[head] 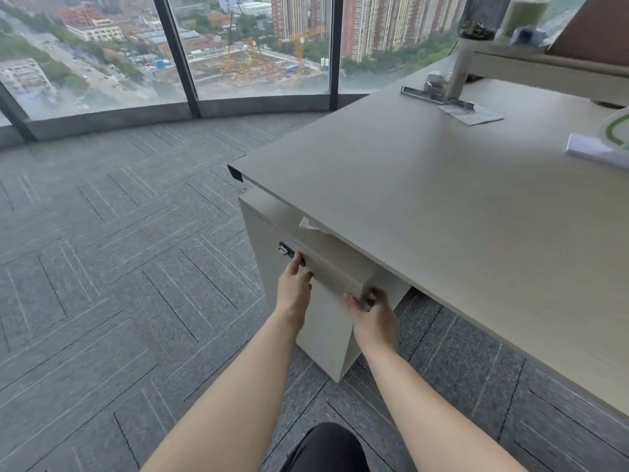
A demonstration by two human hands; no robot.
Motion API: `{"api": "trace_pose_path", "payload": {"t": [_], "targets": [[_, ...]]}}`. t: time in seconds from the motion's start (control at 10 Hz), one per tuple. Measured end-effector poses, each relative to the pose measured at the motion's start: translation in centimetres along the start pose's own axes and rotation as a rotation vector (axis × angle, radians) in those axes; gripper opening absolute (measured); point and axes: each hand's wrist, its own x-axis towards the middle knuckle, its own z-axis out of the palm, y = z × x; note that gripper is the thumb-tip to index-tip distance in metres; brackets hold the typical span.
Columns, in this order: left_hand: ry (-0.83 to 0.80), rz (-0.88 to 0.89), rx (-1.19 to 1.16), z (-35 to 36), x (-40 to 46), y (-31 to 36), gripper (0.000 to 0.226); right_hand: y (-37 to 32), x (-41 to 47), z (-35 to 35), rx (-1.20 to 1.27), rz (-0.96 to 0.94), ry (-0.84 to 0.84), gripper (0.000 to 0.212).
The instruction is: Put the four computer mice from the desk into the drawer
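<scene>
1. Drawer (pixel 335 272): top of the pedestal cabinet (pixel 262 240) under the desk (pixel 442 199) corner, its front standing a little proud of the cabinet.
2. Left hand (pixel 294 284): fingers hooked over the front's left end, beside the lock (pixel 285 250).
3. Right hand (pixel 372 316): clamped round the front's right end.

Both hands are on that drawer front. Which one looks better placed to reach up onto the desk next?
Probably the right hand: it grips the right end of the drawer front, just below the desk, which stretches off rightward. The left hand grips the far end by the lock. No mice show.
</scene>
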Motion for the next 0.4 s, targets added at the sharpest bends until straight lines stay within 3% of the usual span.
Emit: {"api": "trace_pose_path", "payload": {"t": [0.2, 0.3, 0.4], "targets": [[-0.048, 0.002, 0.148, -0.1, 0.6, -0.5, 0.066, -0.1, 0.5, -0.6, -0.030, 0.017, -0.054, 0.032], [-0.023, 0.047, 0.241, -0.2, -0.5, 0.4, 0.064, 0.0, 0.4, -1.1, -0.145, 0.097, -0.185, 0.038], [0.032, 0.093, 0.321, -1.2, -3.1, -0.2, 0.056, 0.1, -1.6, -2.0, -0.254, 0.093, -0.279, 0.026]]}}
